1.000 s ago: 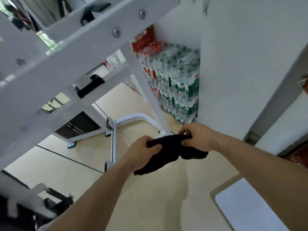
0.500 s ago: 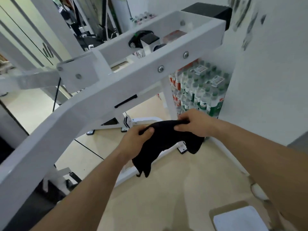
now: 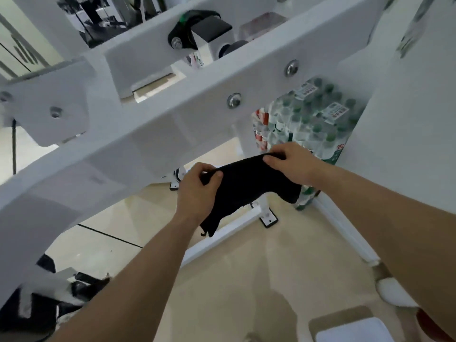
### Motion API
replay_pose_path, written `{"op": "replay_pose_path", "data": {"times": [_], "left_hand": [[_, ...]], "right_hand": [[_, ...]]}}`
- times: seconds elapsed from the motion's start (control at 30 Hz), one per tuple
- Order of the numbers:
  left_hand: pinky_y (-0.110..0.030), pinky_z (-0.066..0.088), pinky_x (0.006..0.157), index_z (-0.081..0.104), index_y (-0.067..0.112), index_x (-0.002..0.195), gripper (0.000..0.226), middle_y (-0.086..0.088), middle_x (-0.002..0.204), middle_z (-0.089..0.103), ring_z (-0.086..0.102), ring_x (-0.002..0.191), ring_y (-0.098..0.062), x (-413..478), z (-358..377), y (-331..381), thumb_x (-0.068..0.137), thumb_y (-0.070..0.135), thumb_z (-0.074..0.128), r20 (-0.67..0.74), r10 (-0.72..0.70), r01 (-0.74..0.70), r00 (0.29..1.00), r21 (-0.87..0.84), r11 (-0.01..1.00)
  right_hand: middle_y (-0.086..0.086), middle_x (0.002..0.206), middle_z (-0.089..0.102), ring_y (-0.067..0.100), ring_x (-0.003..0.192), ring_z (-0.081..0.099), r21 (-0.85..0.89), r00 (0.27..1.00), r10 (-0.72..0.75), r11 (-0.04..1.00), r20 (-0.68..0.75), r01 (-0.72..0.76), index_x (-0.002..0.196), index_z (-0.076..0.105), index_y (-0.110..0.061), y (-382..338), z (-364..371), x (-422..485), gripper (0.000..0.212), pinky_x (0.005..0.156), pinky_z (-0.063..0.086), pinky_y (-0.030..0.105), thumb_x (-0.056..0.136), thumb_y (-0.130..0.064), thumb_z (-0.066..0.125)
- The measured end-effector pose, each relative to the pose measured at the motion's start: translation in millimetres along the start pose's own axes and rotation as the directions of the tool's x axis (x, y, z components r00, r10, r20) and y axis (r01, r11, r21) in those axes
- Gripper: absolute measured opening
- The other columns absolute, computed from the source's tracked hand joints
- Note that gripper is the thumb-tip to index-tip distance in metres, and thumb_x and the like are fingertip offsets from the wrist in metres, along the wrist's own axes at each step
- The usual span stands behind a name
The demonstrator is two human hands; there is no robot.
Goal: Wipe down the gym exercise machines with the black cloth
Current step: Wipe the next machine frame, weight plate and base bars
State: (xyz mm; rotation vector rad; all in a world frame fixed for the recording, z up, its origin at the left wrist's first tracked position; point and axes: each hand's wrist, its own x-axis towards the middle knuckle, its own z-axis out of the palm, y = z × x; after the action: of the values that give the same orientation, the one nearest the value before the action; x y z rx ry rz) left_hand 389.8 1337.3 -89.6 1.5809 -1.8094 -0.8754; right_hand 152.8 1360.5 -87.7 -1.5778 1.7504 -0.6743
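1. Black cloth (image 3: 246, 187) up in the air, below the white machine frame (image 3: 148, 137).
2. Pinches its left edge with left hand (image 3: 197, 191), thumb on top.
3. Grips its upper right edge with right hand (image 3: 293, 164); hands apart, cloth stretched between.
4. Faces stacked water bottle packs (image 3: 315, 119) beside the wall.

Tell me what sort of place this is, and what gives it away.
Most likely a gym. A bolted white machine frame fills the view, a black pulley bracket sits at its top, and shrink-wrapped packs of bottled water are stacked by the wall behind.
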Motion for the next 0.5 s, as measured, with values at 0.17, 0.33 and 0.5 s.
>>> {"op": "replay_pose_path", "data": {"times": [0.17, 0.33, 0.5], "left_hand": [[-0.024, 0.041, 0.078, 0.063, 0.027, 0.103, 0.009, 0.019, 0.089, 0.06, 0.057, 0.086, -0.005, 52.1, 37.6, 0.7, 0.097, 0.034, 0.06, -0.184, 0.184, -0.151, 0.966, 0.18, 0.972], [-0.031, 0.046, 0.076, 0.068, 0.015, 0.102, 0.018, 0.007, 0.092, 0.068, 0.064, 0.086, -0.018, 86.7, 57.2, 0.5, 0.097, 0.031, 0.061, -0.419, 0.407, -0.298, 0.812, 0.303, 0.905], [-0.038, 0.05, 0.08, 0.072, 0.006, 0.101, 0.046, -0.011, 0.094, 0.074, 0.068, 0.092, -0.034, 136.6, 49.4, 9.8, 0.096, 0.049, 0.056, -0.547, 0.479, -0.321, 0.686, 0.363, 0.875]], "right_hand": [[-0.008, 0.077, 0.057, 0.017, 0.078, 0.055, -0.012, 0.985, -0.038, 0.999, -0.167, 0.037, 0.082, 0.055, -0.021, 39.7, 10.5, 62.3, 0.024, 0.066, 0.035, 0.029, 0.103, -0.03, 0.049], [-0.01, 0.077, 0.055, 0.006, 0.07, 0.05, -0.03, 0.908, -0.174, 0.984, -0.382, 0.176, 0.09, 0.056, -0.017, 44.0, 7.5, 113.8, 0.021, 0.06, 0.034, 0.018, 0.103, -0.031, 0.049], [0.01, 0.09, 0.068, 0.025, 0.083, 0.062, -0.006, 0.791, -0.314, 0.931, -0.524, 0.366, 0.097, 0.064, -0.006, 22.3, -16.2, 151.5, 0.025, 0.077, 0.046, 0.038, 0.099, -0.029, 0.053]]}}
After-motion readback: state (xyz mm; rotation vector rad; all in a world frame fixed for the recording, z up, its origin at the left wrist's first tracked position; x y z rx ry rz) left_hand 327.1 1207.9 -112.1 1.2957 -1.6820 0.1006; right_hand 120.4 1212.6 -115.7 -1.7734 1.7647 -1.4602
